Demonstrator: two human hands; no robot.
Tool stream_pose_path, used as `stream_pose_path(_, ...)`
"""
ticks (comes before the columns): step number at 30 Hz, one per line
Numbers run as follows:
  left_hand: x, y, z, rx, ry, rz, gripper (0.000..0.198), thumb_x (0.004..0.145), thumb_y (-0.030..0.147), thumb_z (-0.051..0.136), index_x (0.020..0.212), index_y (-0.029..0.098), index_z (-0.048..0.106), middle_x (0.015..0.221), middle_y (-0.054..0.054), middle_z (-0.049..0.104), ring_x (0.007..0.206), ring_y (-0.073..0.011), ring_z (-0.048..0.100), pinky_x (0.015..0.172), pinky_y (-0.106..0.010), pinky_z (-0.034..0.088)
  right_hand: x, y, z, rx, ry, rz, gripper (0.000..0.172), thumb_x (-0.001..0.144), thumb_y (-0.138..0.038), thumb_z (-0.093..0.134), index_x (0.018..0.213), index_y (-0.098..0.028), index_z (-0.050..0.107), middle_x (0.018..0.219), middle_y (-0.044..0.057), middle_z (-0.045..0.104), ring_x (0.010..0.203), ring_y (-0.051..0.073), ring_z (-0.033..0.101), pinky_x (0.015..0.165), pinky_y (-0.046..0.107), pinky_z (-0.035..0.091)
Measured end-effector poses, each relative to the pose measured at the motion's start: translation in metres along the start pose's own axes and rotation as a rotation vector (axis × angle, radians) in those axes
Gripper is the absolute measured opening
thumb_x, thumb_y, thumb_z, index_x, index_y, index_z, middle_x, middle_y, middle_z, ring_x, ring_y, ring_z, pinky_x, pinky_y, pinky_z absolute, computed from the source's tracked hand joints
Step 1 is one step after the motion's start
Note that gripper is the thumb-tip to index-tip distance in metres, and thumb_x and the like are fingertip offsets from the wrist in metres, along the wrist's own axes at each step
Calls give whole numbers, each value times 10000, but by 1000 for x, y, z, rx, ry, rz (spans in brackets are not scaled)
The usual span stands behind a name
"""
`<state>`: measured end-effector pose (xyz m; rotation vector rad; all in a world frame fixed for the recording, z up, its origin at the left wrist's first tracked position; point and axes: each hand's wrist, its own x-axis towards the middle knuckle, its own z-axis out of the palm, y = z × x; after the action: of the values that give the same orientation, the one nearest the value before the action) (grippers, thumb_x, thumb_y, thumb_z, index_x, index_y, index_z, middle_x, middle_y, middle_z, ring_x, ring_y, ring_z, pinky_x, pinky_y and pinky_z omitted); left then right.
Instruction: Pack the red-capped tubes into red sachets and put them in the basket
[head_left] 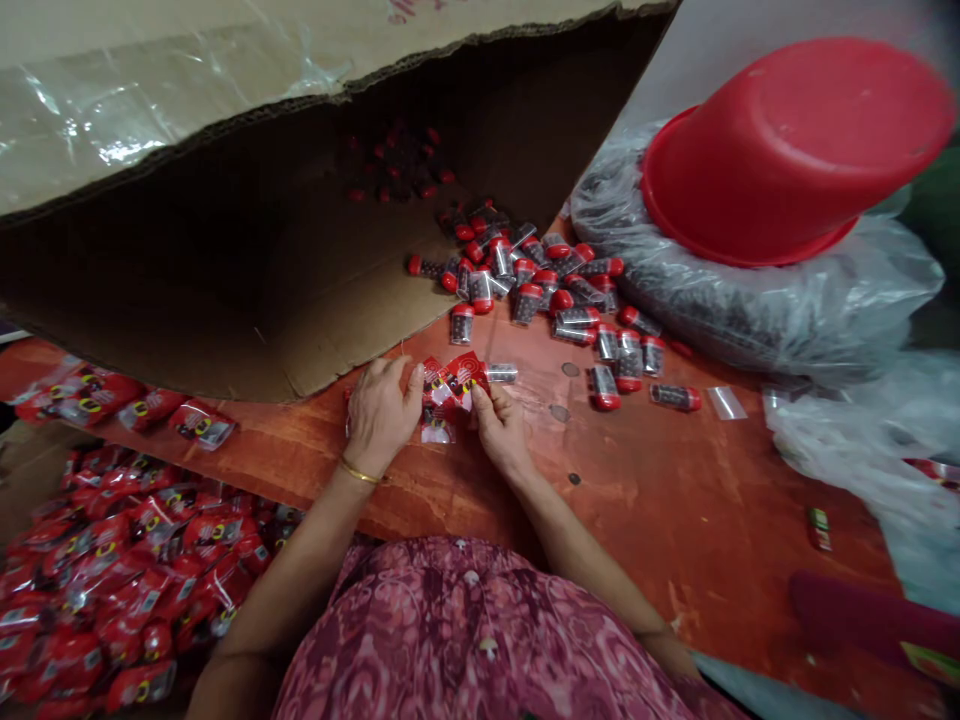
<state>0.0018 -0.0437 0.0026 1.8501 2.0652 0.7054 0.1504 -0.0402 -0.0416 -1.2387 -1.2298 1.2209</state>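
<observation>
Step in hand, as judged: fitting a small vial into a red printed sachet (450, 385) at the near middle of the bench (675, 500). Left hand (381, 412) is closed on the sachet stack, fingers curled. Right hand (499, 425) pinches the sachet mouth beside a vial (501, 373). Next move calls for steady alignment. Loose vials (540, 285) lie farther back.
</observation>
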Motion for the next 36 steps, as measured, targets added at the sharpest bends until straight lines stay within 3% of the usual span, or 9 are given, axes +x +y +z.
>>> stream_pose_path(5,-21,5,12,-730,-216,-214,510,791,624,457,619,167,605,544,-4,548,537,-132,501,523,-245,373,-4,-2,4,-86,32,-78,412,832,-517,457,561,-210,408,507,-58,361,486,89,322,477,229,288)
stream_pose_path(11,-26,17,25,-1229,-151,-620,455,501,559,758,625,144,618,528,27,558,472,-80,471,439,-192,342,-10,2,12,-35,-125,-77,374,827,-524,475,623,-210,484,543,-40,432,493,100,363,479,230,329)
stream_pose_path(16,-24,23,20,-1389,-151,-663,431,435,493,815,586,142,615,522,19,591,463,-84,496,463,-207,400,-15,0,13,-12,-206,-10,442,852,-576,410,596,-217,432,509,-47,399,457,99,344,452,230,338)
stream_pose_path(19,-21,23,17,-1458,-152,-682,428,436,480,825,602,147,613,526,20,601,456,-86,501,457,-209,394,-7,-7,-5,-259,-206,-136,474,914,-533,295,643,-205,503,577,-4,507,558,136,463,553,263,414)
stream_pose_path(21,-19,22,14,-1465,-148,-716,416,449,461,830,615,146,613,529,24,600,450,-78,492,439,-199,368,8,-9,-27,-541,-129,-279,429,931,-475,293,847,-187,599,818,70,635,794,198,553,755,345,447)
stream_pose_path(23,-16,21,12,-1471,-160,-743,399,461,435,835,616,146,609,537,26,599,455,-72,492,438,-194,360,28,-7,-51,-833,-30,-364,402,898,-470,387,1022,-151,599,1056,154,629,993,276,523,892,447,395)
stream_pose_path(26,-13,20,10,-1506,-206,-750,370,487,406,832,607,150,594,534,32,588,461,-71,495,450,-197,366,50,4,-76,-1033,-45,-359,362,867,-444,466,1014,-145,608,1134,189,597,1077,320,489,927,494,367)
stream_pose_path(30,-13,19,12,-1518,-221,-747,358,506,404,825,608,153,590,518,41,566,451,-66,481,450,-199,362,42,13,-81,-855,-125,-344,245,820,-428,552,838,-185,581,962,130,634,913,267,548,832,440,430)
stream_pose_path(36,-14,21,7,-1403,-186,-768,403,463,457,826,595,152,599,524,35,581,439,-70,474,422,-200,356,-15,-10,-65,-158,-105,-124,208,812,-422,581,823,-218,543,685,-16,555,600,130,512,566,263,440)
